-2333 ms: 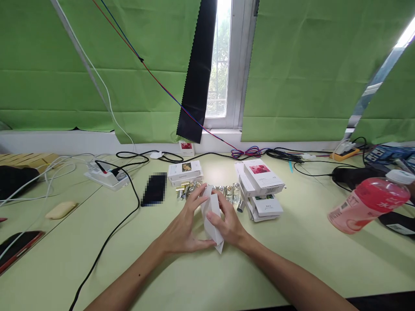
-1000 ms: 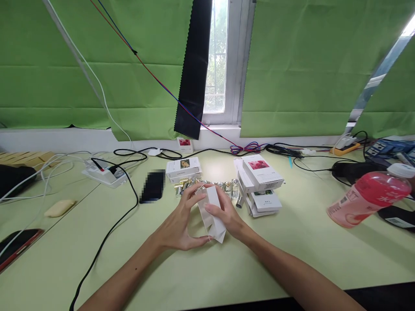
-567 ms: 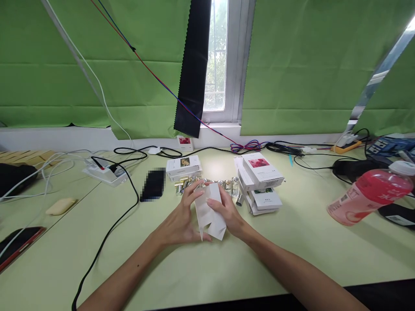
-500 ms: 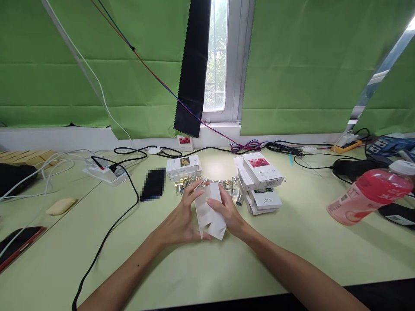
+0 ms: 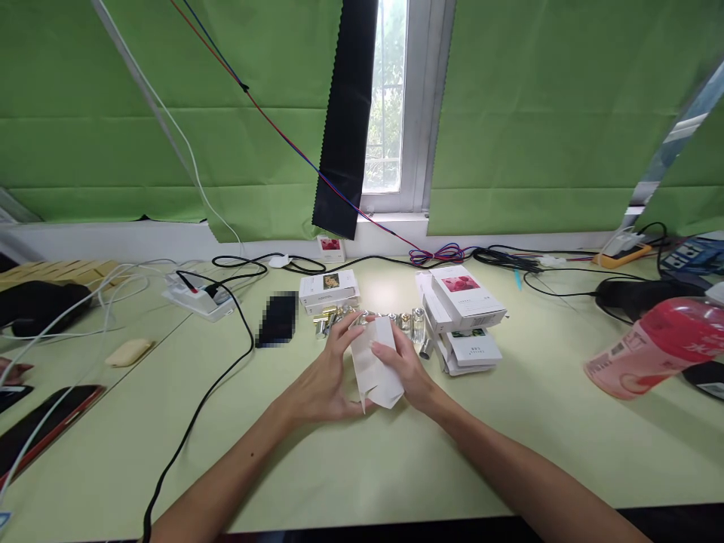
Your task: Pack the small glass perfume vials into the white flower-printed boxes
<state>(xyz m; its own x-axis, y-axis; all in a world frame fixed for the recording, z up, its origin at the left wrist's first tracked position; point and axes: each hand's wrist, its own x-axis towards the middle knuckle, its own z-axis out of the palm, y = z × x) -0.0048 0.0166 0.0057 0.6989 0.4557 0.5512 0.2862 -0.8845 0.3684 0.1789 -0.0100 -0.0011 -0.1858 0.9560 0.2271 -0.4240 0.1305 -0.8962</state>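
Note:
Between my hands is a folded piece of white card (image 5: 373, 369), box-like, with creases and cut flaps at its near end. My left hand (image 5: 328, 381) grips its left side, fingers at the far edge and thumb under the near end. My right hand (image 5: 408, 371) holds the right side, its thumb pressed on the upper face. Just beyond my fingers stands a row of small glass bottles (image 5: 417, 326) with silvery and gold caps. Right of them is a stack of white printed boxes (image 5: 469, 305), the top one with a pink picture.
Another white box (image 5: 328, 290) lies behind the bottles, left of a pixelated dark object (image 5: 277, 320). A black cable (image 5: 204, 396) crosses the table at left, near a power strip (image 5: 197, 298) and a phone (image 5: 48, 422). A pink drink bottle (image 5: 650, 347) is at right. Another person's hand (image 5: 16, 372) shows at far left.
The view has turned slightly left, so everything sits further right, and another person's hand shows at the left edge. The card's near flaps look more closed; both my hands keep hold of it.

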